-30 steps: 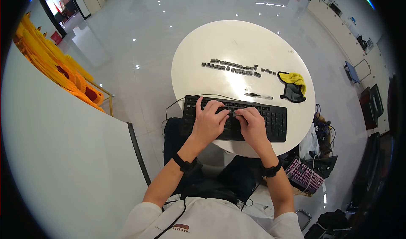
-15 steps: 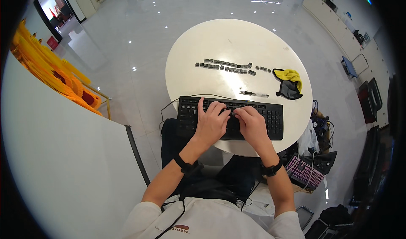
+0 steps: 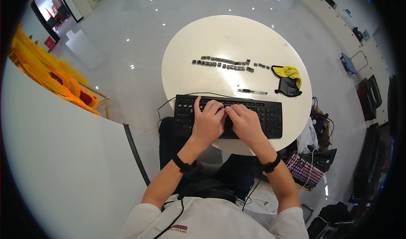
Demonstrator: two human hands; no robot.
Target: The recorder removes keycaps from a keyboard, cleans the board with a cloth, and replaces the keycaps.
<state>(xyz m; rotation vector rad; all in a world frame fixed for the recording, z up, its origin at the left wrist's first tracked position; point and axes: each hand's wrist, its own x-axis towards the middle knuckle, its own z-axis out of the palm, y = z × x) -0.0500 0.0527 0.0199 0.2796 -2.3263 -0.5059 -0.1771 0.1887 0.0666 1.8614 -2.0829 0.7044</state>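
Note:
A black keyboard lies at the near edge of the round white table, some of its keys covered by my hands. My left hand rests over its left-middle part, one finger stretched out and the others bent, with thumb and index finger close together. Beside it, my right hand is closed in a pinch over the middle keys. The fingertips of both hands meet there, and whatever lies between them is hidden. Beyond the keyboard, several loose dark keycaps lie in two long rows, with a short group to the right.
A pen lies between the keyboard and the keycaps. To its right is a yellow and grey cloth item on the table. A pink-keyed keyboard and cables sit low at the right. A white panel stands at the left.
My right hand has shifted left, bringing its fingertips against my left hand's. A small grey piece glimpsed at the right fingertips is now out of sight. The view has moved slightly.

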